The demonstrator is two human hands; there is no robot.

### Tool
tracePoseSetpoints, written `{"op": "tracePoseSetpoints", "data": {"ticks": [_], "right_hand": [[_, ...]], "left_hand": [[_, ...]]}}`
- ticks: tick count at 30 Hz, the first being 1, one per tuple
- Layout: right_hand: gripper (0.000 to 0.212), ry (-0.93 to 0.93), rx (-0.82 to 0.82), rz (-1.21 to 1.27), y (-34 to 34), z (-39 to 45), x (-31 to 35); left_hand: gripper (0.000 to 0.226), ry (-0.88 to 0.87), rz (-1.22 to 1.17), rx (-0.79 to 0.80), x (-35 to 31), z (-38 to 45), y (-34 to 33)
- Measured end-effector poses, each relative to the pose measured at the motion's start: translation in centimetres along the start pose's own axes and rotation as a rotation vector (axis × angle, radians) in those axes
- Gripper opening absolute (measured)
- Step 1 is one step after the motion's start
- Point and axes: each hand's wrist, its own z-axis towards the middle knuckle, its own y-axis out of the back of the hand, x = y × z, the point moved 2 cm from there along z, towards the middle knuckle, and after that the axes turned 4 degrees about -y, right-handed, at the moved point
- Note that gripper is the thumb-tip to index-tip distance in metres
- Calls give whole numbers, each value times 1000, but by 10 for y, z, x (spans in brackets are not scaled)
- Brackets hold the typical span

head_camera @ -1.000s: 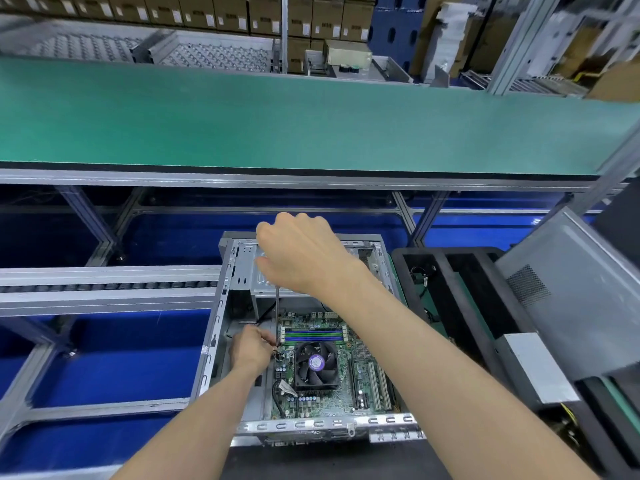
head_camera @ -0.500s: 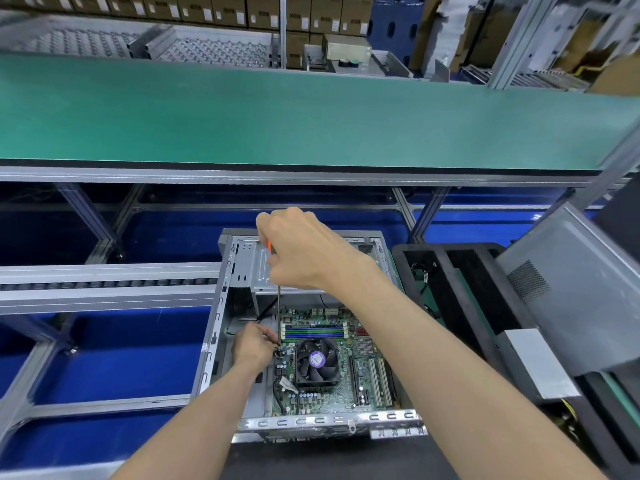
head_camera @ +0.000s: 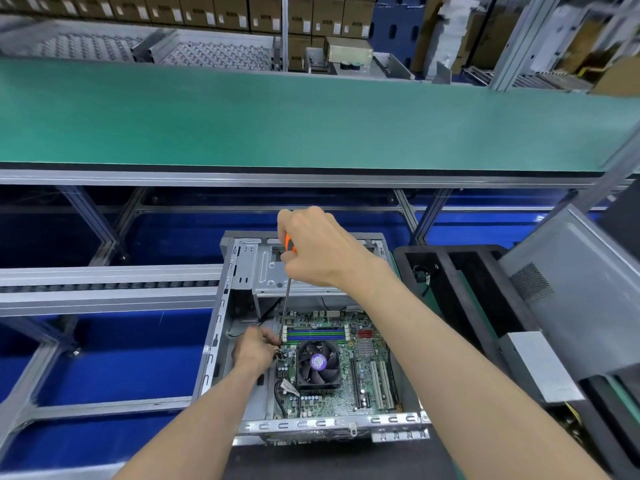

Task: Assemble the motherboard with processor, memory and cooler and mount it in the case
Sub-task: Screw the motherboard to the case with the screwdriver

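Observation:
An open grey computer case (head_camera: 215, 341) lies flat below me. Inside it sits the green motherboard (head_camera: 367, 372) with a black cooler fan (head_camera: 318, 364) and memory sticks (head_camera: 315, 335) behind the fan. My right hand (head_camera: 318, 249) grips the orange handle of a long screwdriver (head_camera: 286, 303) that stands upright, its tip down at the board's left edge. My left hand (head_camera: 254, 348) is inside the case at that edge, its fingertips pinching the shaft near the tip. The screw itself is hidden by my fingers.
A black foam tray (head_camera: 446, 282) stands right of the case, with a grey side panel (head_camera: 575, 299) leaning beyond it. A roller rail (head_camera: 104, 285) runs to the left. The green conveyor belt (head_camera: 277, 119) crosses behind, with stacked boxes (head_camera: 207, 12) farther back.
My right hand has turned on the screwdriver handle, so more of the orange grip shows. My left hand stays at the tip by the board's edge.

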Motion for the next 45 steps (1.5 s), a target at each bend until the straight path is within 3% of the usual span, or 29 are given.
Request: {"op": "tracePoseSetpoints", "data": {"ticks": [5, 10, 22, 31, 38, 45], "right_hand": [[17, -8, -44, 41, 10, 0, -4], [16, -26, -97, 90, 25, -2, -10], [15, -28, -160, 115, 38, -5, -13], [16, -34, -186, 148, 45, -8, -19], [16, -89, -253, 127, 43, -7, -34], [11, -129, -197, 187, 42, -10, -46]], "left_hand": [[19, 111, -152, -70, 0, 2, 6], [21, 299, -573, -116, -1, -2, 11], [14, 420, -1059, 189, -14, 1, 6], [16, 479, -1329, 273, -18, -4, 7], [21, 435, -1465, 246, -21, -7, 11], [25, 382, -1428, 171, -18, -6, 13]]}}
